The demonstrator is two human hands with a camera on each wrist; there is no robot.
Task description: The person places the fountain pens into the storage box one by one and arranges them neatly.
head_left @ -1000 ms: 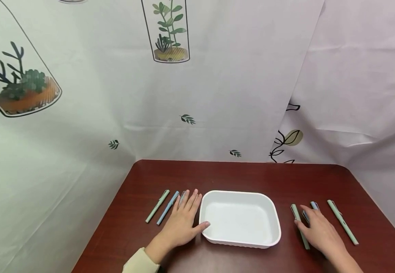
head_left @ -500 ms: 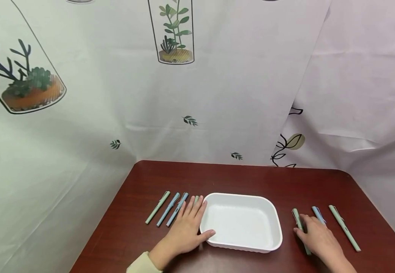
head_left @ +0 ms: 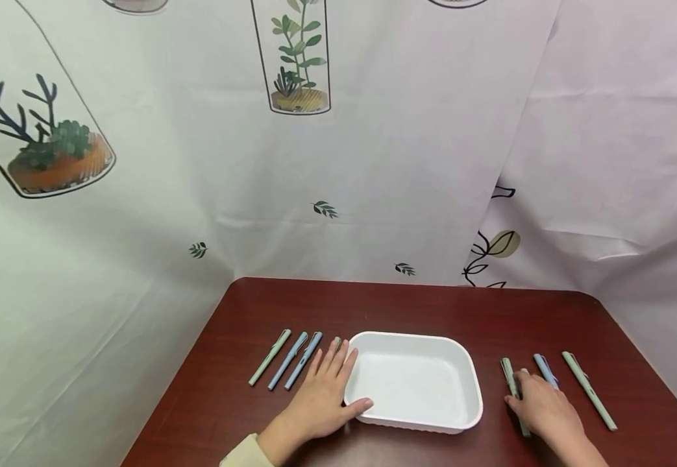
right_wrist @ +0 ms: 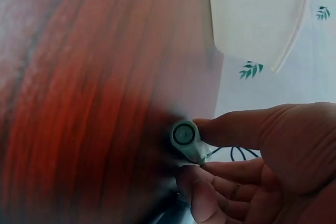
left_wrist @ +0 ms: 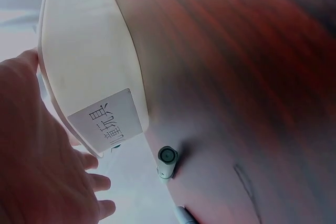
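Note:
My left hand (head_left: 322, 395) lies at the left end of a white plastic tub (head_left: 414, 337), fingers straight and thumb over its rim. A label with black writing (left_wrist: 107, 121) is on the tub's side in the left wrist view. Right of the tub, my right hand (head_left: 548, 405) pinches a pale green pen (right_wrist: 185, 136) between thumb and fingers; the pen lies low at the table. The tip of another pen (head_left: 524, 370) shows beside those fingers, the rest hidden by the hand. A light blue pen (head_left: 544, 368) is just behind the hand.
Farther right lies a pale green pen (head_left: 589, 390). Left of the tub are a green pen (head_left: 270, 358), two blue pens (head_left: 287, 360) and another green pen (head_left: 338, 341) partly under my left fingers. A printed white curtain (head_left: 373, 162) hangs behind the dark red table (head_left: 373, 305).
My left hand has shifted slightly right along the tub's rim, uncovering a blue pen. My right fingers have drawn in around the green pen from a looser spread.

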